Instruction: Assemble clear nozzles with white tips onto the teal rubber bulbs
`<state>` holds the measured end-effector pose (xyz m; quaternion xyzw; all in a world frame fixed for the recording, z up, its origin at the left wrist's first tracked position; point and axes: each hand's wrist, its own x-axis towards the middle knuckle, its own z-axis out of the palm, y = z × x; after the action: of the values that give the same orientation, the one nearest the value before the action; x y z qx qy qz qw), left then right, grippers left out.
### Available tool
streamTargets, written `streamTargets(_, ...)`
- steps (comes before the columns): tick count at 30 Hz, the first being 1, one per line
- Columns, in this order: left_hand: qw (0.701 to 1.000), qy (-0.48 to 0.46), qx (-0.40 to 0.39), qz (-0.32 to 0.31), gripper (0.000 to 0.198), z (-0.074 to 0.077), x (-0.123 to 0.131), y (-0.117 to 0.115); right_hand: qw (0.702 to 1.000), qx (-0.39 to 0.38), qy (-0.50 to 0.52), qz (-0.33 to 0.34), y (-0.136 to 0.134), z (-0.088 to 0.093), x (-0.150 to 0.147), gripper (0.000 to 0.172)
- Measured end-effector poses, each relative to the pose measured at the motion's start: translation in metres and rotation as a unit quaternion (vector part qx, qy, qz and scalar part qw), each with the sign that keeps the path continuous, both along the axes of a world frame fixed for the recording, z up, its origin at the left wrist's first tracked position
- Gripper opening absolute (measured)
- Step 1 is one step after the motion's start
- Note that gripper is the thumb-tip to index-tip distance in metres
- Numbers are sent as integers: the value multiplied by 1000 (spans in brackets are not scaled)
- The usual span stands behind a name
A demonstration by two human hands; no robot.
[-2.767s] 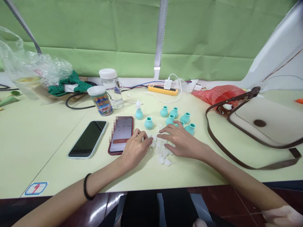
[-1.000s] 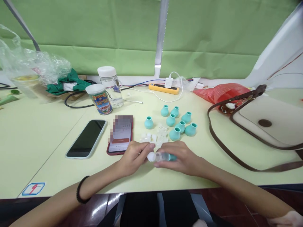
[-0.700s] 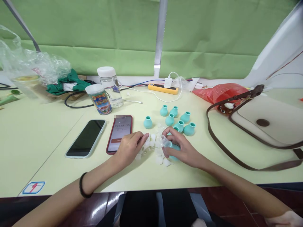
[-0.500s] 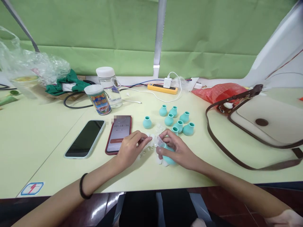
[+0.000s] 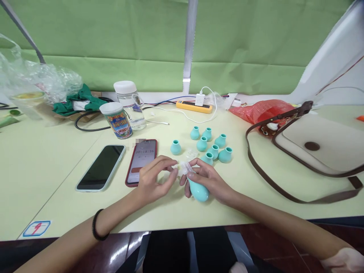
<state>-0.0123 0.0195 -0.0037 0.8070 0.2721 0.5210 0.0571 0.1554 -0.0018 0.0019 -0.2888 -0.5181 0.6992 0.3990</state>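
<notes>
My right hand (image 5: pixel 209 179) grips a teal rubber bulb (image 5: pixel 198 190) with a clear plastic tip (image 5: pixel 186 167) at its neck, held just above the table. My left hand (image 5: pixel 155 177) pinches at that clear tip with thumb and fingers. Several more teal bulbs (image 5: pixel 209 142) stand upright in a cluster just beyond my hands, and one stands apart to the left (image 5: pixel 175 147). Small clear plastic pieces (image 5: pixel 191 154) lie between the bulbs and my hands; others are hidden under my hands.
A red-cased phone (image 5: pixel 141 161) showing a timer and a dark phone (image 5: pixel 101 166) lie left of my hands. Behind them stand a printed can (image 5: pixel 116 120) and a water bottle (image 5: pixel 128 104). A cream shoulder bag (image 5: pixel 318 146) lies right, a yellow power strip (image 5: pixel 193 107) at the back.
Over the last second my right hand turned the bulb from lying sideways to tip-up. My left hand went to the pile of clear pieces and came back to the tip.
</notes>
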Motion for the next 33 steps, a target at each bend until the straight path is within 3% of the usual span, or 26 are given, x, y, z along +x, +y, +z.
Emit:
streamTargets(5,996,1,18,-91,31,-3,-2,-5,999,-24,4,34,-1,0,0,16)
streamTargets(11,993,-4,-39,-109,23,-7,-2,-5,996,-34,11,77,2,-3,4,14)
streamTargets(15,993,17,77,-86,27,-11,-1,-5,996,-47,8,73,1,-1,3,14)
streamTargets(19,983,100,151,-32,26,-17,-7,-4,997,-55,5,47,-2,-1,1,14)
streamTargets(26,926,257,274,26,10,-2,-3,-8,998,-54,-22,32,-3,-3,2,16)
streamTargets(29,956,247,159,23,10,-1,2,-11,998,-55,-19,38,-2,-3,2,17)
streamTargets(31,981,187,-24,-32,11,0,4,-12,998,-51,-11,41,-2,-3,2,18)
streamTargets(32,977,144,-138,-77,10,1,4,-13,998,-46,-6,41,-2,-2,3,17)
streamTargets(33,954,95,-250,-132,9,4,3,-13,999,-37,-2,38,-2,-1,3,17)
